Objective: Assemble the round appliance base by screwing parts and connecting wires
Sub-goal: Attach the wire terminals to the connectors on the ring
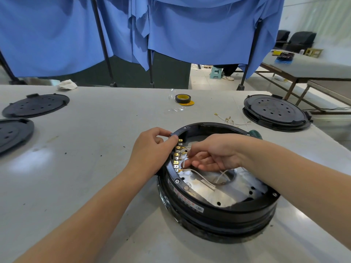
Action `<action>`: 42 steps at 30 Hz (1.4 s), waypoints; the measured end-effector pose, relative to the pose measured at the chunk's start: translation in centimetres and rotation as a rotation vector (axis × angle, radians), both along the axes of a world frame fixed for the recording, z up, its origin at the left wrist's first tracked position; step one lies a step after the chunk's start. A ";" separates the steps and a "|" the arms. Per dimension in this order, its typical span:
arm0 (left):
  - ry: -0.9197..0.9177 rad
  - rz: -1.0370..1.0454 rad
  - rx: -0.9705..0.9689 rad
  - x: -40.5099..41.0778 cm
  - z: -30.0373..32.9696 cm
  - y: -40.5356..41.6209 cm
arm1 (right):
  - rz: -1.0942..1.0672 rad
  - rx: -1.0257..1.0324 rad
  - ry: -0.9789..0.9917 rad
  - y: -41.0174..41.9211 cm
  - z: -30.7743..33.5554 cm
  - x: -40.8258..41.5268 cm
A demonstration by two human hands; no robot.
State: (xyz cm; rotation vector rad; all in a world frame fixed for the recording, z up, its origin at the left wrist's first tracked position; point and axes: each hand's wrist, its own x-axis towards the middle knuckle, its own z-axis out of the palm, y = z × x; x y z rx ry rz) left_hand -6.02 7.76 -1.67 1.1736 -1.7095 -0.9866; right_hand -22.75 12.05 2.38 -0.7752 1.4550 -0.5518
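The round appliance base (218, 209) sat open side up on the grey worktop (85, 168), right of centre and near the front edge, its black rim around a silvery metal plate (224, 194) with holes in it. Along the inner left wall ran a row of brass terminals (177, 156). The left hand (152, 149) rested against the outside of the rim, its fingers curled and its thumb and forefinger pinching the rim edge just above the terminals. The right hand (214, 154) reached inside the base from the right, its fingers bent toward the terminal row and closed in a grip on a thin white wire (197, 174), which trailed down across the metal plate; exactly how the fingertips held it could not be made out.

Behind the base lay a few loose wires (232, 120) with brass ends. A roll of black tape (183, 98) stood farther back. Two black lids (36, 105) lay at the far left, and another black round unit (276, 112) sat at the far right. Blue cloth (190, 31) hung behind the worktop.
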 end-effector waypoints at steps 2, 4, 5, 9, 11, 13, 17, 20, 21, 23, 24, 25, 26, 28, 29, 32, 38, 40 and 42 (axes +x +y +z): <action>-0.006 -0.003 -0.004 0.0 0.0 0.0 | 0.003 -0.003 0.009 0.0 0.0 0.0; -0.016 -0.003 -0.009 0.0 0.0 0.0 | 0.008 -0.024 0.050 -0.1 -0.2 0.1; -0.019 -0.003 -0.010 0.0 0.0 0.0 | 0.013 -0.041 0.081 -0.1 -0.3 0.1; -0.025 -0.001 -0.007 -0.1 0.1 0.0 | 0.031 -0.081 0.142 -0.1 -0.4 0.2; -0.028 -0.001 -0.006 -0.1 0.1 0.0 | 0.039 -0.086 0.142 0.0 -0.3 0.2; -0.018 -0.003 -0.003 -0.1 0.0 0.0 | 0.046 -0.079 0.139 0.1 -0.2 0.2; -0.015 -0.001 0.002 0.0 -0.1 -0.1 | 0.052 -0.058 0.139 0.2 -0.1 0.2; -0.018 0.001 -0.003 0.0 -0.1 -0.1 | 0.058 -0.043 0.131 0.2 0.1 0.2; -0.023 0.001 -0.006 0.0 -0.1 -0.1 | 0.061 -0.041 0.132 0.2 0.1 0.3; -0.025 0.002 -0.006 0.0 -0.1 -0.1 | 0.063 -0.044 0.136 0.2 0.2 0.3; -0.024 0.002 -0.007 0.0 0.0 -0.1 | 0.065 -0.050 0.138 0.2 0.2 0.3; -0.026 0.003 -0.010 0.0 0.0 -0.1 | 0.070 -0.054 0.141 0.2 0.2 0.3; -0.031 0.003 -0.013 0.0 0.0 0.0 | 0.074 -0.055 0.144 0.2 0.2 0.3; -0.033 0.005 -0.012 -0.1 0.1 0.1 | 0.077 -0.051 0.147 0.3 0.2 0.3; -0.032 0.005 -0.010 -0.1 0.2 0.1 | 0.074 -0.049 0.146 0.3 0.2 0.3; -0.040 0.005 -0.011 -0.1 0.3 0.2 | 0.056 -0.037 0.134 0.3 0.4 0.3; -0.082 0.029 -0.025 0.0 0.4 0.4 | 0.086 -0.034 0.081 0.7 0.7 0.5; -0.106 0.042 -0.032 0.0 0.4 0.3 | 0.072 -0.041 0.096 0.9 0.6 0.7; -0.128 0.050 -0.036 0.1 0.4 0.2 | 0.055 -0.043 0.119 0.9 0.5 0.9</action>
